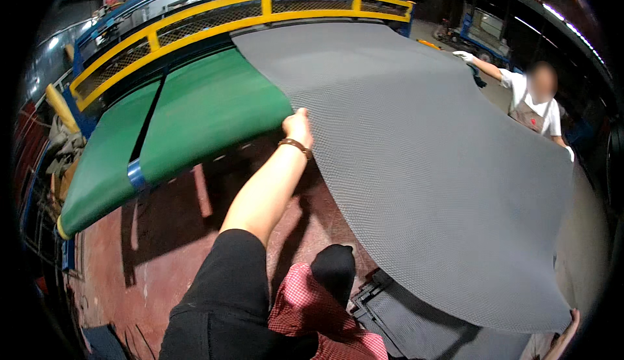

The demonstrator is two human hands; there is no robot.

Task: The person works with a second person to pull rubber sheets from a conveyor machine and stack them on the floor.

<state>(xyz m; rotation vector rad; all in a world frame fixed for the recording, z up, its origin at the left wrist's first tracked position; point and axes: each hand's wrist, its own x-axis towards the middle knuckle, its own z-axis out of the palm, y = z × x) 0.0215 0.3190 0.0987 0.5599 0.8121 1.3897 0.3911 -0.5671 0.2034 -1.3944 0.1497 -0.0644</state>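
A large grey textured sheet point(416, 139), rubber-like in look, stretches from the machine across the middle and right of the view. My left hand point(298, 128) is closed on its left edge, beside the end of the green conveyor belt point(208, 103). At the lower right, my right hand point(572, 324) grips the sheet's near corner, only partly in view. Between my hands the near edge hangs in a sagging curve. On the far right a co-worker point(533, 96) in white gloves and an apron has both hands along the sheet's other side.
A yellow guard rail point(266, 7) with mesh runs along the machine at the back. Beneath the held sheet, more dark sheets point(416, 318) lie stacked near my feet on the reddish floor point(162, 249). Crumpled cloth point(65, 142) sits left of the belt.
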